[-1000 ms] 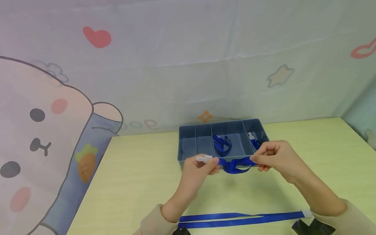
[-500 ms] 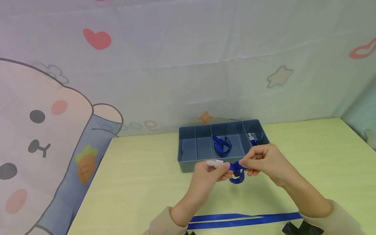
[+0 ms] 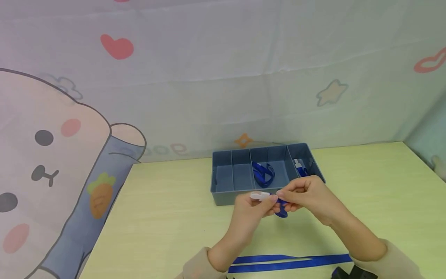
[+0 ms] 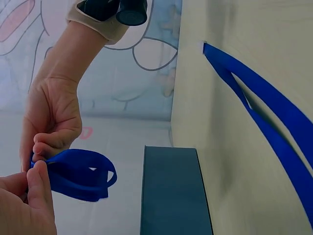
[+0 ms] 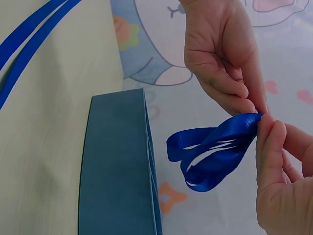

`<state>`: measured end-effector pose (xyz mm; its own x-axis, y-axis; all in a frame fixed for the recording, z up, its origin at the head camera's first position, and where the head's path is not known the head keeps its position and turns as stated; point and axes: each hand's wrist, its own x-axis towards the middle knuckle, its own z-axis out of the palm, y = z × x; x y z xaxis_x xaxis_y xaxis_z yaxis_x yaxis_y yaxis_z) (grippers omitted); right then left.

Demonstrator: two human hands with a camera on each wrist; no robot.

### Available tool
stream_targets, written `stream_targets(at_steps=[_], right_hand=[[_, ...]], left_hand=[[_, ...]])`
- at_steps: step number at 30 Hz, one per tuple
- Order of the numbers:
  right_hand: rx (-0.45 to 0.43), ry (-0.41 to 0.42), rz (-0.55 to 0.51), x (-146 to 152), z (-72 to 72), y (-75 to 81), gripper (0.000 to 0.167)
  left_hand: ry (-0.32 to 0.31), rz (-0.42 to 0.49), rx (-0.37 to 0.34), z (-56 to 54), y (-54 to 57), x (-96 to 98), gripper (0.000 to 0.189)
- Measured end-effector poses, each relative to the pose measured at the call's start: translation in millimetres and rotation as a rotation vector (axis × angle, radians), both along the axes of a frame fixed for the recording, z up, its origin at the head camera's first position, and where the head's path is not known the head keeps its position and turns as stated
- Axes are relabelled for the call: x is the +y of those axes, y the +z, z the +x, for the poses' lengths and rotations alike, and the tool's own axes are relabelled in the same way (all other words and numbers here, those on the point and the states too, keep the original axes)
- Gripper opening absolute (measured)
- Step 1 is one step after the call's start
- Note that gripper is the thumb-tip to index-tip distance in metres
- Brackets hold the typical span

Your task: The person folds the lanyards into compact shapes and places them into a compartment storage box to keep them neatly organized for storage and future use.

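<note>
Pinching the folded blue ribbon (image 3: pixel 281 211) between them, the left hand (image 3: pixel 249 213) and right hand (image 3: pixel 310 197), fingers curled, are just before the box (image 3: pixel 224 198), the white clip (image 3: pixel 259 196) pointing left.

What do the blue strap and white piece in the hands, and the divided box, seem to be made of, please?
Blue strap: fabric, perhaps polyester, slightly shiny; it bends into soft loops. White piece: probably plastic, smooth-looking, with a stiff outline, but small in view. Divided box: likely plastic, matte grey-blue, judging by its straight, thin walls.
</note>
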<state>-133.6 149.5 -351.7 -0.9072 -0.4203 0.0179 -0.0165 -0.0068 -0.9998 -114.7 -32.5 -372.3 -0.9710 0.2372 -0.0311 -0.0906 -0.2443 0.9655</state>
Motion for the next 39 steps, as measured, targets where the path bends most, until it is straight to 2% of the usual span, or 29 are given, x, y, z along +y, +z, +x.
stream_targets(at_steps=[5, 9, 14, 18, 23, 30, 33, 36, 39], right_hand=[[-0.027, -0.012, 0.031, 1.0, 0.1, -2.8, 0.02], [-0.014, 0.017, 0.032, 2.8, 0.4, -2.2, 0.031], [0.013, 0.074, 0.014, 4.7, -0.6, -3.5, 0.031], [0.025, 0.061, 0.019, 4.2, -0.8, -6.5, 0.03], [0.092, -0.02, 0.06, -0.8, 0.9, -10.5, 0.024], [0.161, -0.145, 0.19, -8.1, 4.8, -14.2, 0.018], [0.186, -0.153, 0.23, -9.2, 4.9, -15.7, 0.016], [0.233, -0.125, 0.257, -8.0, 3.9, -17.3, 0.013], [0.374, -0.089, 0.29, -3.7, 1.7, -20.0, 0.007]], left_hand=[[0.023, -0.019, 0.005, -0.1, -3.4, 0.0, 0.022], [0.034, -0.022, 0.009, -0.5, -4.5, -0.2, 0.022], [0.039, -0.033, 0.016, -0.3, -4.6, -1.5, 0.022], [0.023, -0.036, 0.025, -0.2, -5.1, -2.4, 0.022], [-0.015, -0.03, 0.036, 0.0, -5.0, -3.7, 0.022], [-0.044, -0.048, 0.054, -0.6, -3.8, -6.4, 0.025], [-0.041, -0.043, 0.044, -0.9, -4.1, -6.6, 0.024], [-0.023, -0.034, -0.004, -1.4, -4.4, -6.5, 0.022], [0.001, -0.033, -0.056, -2.4, -4.0, -7.1, 0.022]])
